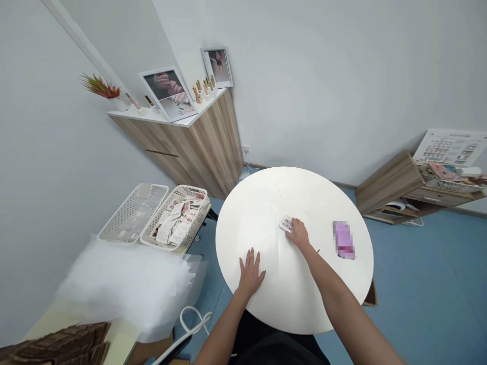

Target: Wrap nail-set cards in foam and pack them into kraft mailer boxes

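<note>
One small white-edged pack [286, 223], with pinkish pieces showing in it, is in the grip of the right hand [299, 234], whose thumb and fingers grasp its near right edge. The pack sits near the middle of a round white surface [297, 306]. To the left of the pack and nearer the person, the left hand [251, 275] lies palm down with fingers spread; its grip is released and grasps nothing. Just left of the pack, a faint see-through sheet [262, 223] lies flat, partly under the left fingertips. Right of the pack, well apart from it, is a purple thing [343, 239], blurred into blocks. Far left of the pack, beyond the round surface's edge, stand two white baskets: a filled basket [198, 210] holding printed cards and, beside it, an outer basket [114, 215] with clear plastic in it. Left of the pack and nearer the person, a heap of cloudy film [125, 284] spreads below the baskets. Beyond the pack, to the left, stands a wood-grain cabinet [217, 139].
</note>
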`<state>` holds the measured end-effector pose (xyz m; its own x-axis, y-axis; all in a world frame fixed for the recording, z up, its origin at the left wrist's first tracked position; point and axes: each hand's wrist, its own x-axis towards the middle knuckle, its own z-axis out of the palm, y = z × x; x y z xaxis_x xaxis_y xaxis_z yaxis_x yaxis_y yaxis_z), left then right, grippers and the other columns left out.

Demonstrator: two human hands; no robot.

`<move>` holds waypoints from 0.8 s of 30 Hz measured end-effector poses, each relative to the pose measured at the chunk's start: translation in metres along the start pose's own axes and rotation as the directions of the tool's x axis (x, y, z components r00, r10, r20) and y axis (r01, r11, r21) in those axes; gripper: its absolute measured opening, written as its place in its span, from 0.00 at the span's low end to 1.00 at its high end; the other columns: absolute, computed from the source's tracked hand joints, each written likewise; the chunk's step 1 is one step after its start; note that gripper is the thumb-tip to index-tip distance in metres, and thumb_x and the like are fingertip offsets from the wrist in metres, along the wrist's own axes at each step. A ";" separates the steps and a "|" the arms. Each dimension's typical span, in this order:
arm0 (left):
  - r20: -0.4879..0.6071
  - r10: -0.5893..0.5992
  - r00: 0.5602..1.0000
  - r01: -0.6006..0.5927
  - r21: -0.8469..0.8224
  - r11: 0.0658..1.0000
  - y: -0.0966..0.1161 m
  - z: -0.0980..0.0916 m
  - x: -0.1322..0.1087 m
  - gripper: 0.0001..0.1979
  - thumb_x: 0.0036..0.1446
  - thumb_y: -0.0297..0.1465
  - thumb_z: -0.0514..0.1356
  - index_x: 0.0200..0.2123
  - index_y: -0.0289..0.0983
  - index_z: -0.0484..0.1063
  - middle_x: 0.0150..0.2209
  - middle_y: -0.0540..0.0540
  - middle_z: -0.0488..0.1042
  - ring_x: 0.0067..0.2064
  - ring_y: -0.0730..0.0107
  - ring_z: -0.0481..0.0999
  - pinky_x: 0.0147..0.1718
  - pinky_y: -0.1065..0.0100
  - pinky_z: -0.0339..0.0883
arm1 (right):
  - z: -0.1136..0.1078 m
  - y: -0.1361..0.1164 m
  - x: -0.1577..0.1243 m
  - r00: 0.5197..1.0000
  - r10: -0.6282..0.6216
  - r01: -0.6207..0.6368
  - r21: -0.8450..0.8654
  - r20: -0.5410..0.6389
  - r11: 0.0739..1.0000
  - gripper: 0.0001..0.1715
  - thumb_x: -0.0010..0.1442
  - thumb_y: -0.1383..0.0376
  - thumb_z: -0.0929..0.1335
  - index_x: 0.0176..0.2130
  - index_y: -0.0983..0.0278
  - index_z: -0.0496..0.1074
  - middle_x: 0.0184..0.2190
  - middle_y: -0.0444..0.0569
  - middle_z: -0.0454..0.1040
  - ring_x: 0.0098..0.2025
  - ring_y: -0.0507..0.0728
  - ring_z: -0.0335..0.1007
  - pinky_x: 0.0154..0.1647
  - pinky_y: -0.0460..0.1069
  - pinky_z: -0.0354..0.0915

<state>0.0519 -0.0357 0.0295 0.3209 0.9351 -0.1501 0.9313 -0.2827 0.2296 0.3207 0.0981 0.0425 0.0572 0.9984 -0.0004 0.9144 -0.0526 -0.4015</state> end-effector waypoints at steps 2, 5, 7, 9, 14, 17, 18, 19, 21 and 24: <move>-0.006 0.018 1.000 -0.018 -0.002 1.000 0.013 0.004 0.005 0.35 0.61 0.40 0.52 0.68 0.38 0.48 0.70 0.34 0.44 0.70 0.44 0.44 0.62 0.34 0.35 | -0.008 0.000 -0.006 0.999 -0.002 0.004 0.038 -0.054 0.999 0.36 0.53 0.63 0.68 0.59 0.68 0.59 0.56 0.62 0.66 0.56 0.66 0.62 0.54 0.59 0.62; -0.028 0.019 0.999 -0.019 -0.011 1.000 0.035 0.010 0.011 0.36 0.60 0.41 0.53 0.68 0.37 0.48 0.70 0.33 0.44 0.69 0.42 0.44 0.61 0.32 0.33 | -0.014 -0.007 -0.020 0.991 -0.090 0.099 0.092 -0.098 0.991 0.38 0.54 0.62 0.68 0.61 0.68 0.57 0.59 0.63 0.64 0.60 0.66 0.59 0.58 0.60 0.59; -0.027 0.011 1.000 -0.011 -0.023 1.000 0.048 0.014 0.013 0.36 0.60 0.42 0.53 0.68 0.37 0.48 0.70 0.32 0.45 0.69 0.42 0.44 0.61 0.32 0.35 | -0.013 -0.016 -0.033 0.984 -0.155 0.164 0.114 -0.090 0.980 0.39 0.55 0.62 0.68 0.62 0.68 0.56 0.60 0.63 0.63 0.62 0.66 0.58 0.60 0.61 0.57; -0.008 0.029 1.000 -0.029 -0.034 0.999 0.056 0.015 0.013 0.36 0.59 0.41 0.54 0.68 0.37 0.48 0.70 0.33 0.44 0.69 0.42 0.44 0.61 0.33 0.37 | -0.008 -0.026 -0.048 0.977 -0.205 0.210 0.125 -0.058 0.970 0.39 0.55 0.62 0.68 0.63 0.67 0.55 0.61 0.62 0.62 0.62 0.66 0.57 0.62 0.62 0.56; -0.010 0.106 0.994 -0.106 -0.042 0.993 0.041 0.008 0.001 0.33 0.60 0.37 0.52 0.67 0.34 0.52 0.69 0.33 0.47 0.69 0.45 0.45 0.62 0.39 0.44 | 0.009 -0.047 -0.085 0.965 -0.259 0.251 0.134 0.047 0.959 0.40 0.54 0.65 0.69 0.63 0.67 0.56 0.61 0.63 0.62 0.62 0.66 0.57 0.62 0.61 0.56; -0.032 0.129 0.991 -0.130 -0.031 0.991 0.016 0.000 -0.013 0.28 0.61 0.33 0.50 0.63 0.34 0.57 0.67 0.34 0.54 0.68 0.50 0.51 0.64 0.45 0.46 | 0.019 -0.054 -0.100 0.958 -0.269 0.256 0.125 0.099 0.958 0.39 0.53 0.68 0.69 0.62 0.67 0.57 0.61 0.63 0.62 0.63 0.65 0.57 0.63 0.61 0.55; -0.029 0.144 0.989 -0.145 -0.026 0.989 0.008 -0.002 -0.017 0.27 0.60 0.31 0.50 0.63 0.34 0.59 0.66 0.35 0.56 0.67 0.52 0.54 0.64 0.46 0.47 | 0.022 -0.056 -0.103 0.956 -0.269 0.255 0.121 0.118 0.959 0.39 0.53 0.68 0.68 0.63 0.66 0.57 0.61 0.63 0.62 0.63 0.65 0.57 0.63 0.61 0.54; -0.019 0.161 0.987 -0.162 -0.022 0.987 0.001 -0.004 -0.022 0.26 0.60 0.31 0.50 0.62 0.35 0.60 0.66 0.35 0.58 0.66 0.53 0.56 0.64 0.47 0.48 | 0.024 -0.057 -0.106 0.953 -0.268 0.253 0.117 0.140 0.960 0.40 0.53 0.69 0.68 0.63 0.66 0.57 0.62 0.62 0.62 0.64 0.65 0.56 0.64 0.62 0.53; 0.010 0.201 0.979 -0.201 -0.020 0.979 -0.009 -0.008 -0.028 0.26 0.58 0.29 0.51 0.60 0.36 0.61 0.64 0.36 0.60 0.65 0.54 0.59 0.63 0.48 0.49 | 0.028 -0.060 -0.108 0.947 -0.253 0.236 0.108 0.196 0.966 0.41 0.53 0.69 0.68 0.64 0.66 0.55 0.63 0.63 0.60 0.65 0.65 0.54 0.64 0.62 0.52; 0.026 0.248 0.968 -0.248 -0.011 0.969 -0.013 -0.015 -0.031 0.26 0.56 0.27 0.53 0.59 0.38 0.60 0.63 0.37 0.62 0.64 0.53 0.60 0.62 0.46 0.50 | 0.029 -0.064 -0.110 0.938 -0.213 0.202 0.068 0.272 0.977 0.43 0.53 0.68 0.68 0.65 0.67 0.53 0.66 0.63 0.55 0.67 0.66 0.49 0.65 0.64 0.47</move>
<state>0.0273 -0.0580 0.0457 0.5461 0.8300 -0.1137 0.8209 -0.5032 0.2701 0.2440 -0.0075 0.0420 -0.2503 0.9542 -0.1636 0.8776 0.1523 -0.4546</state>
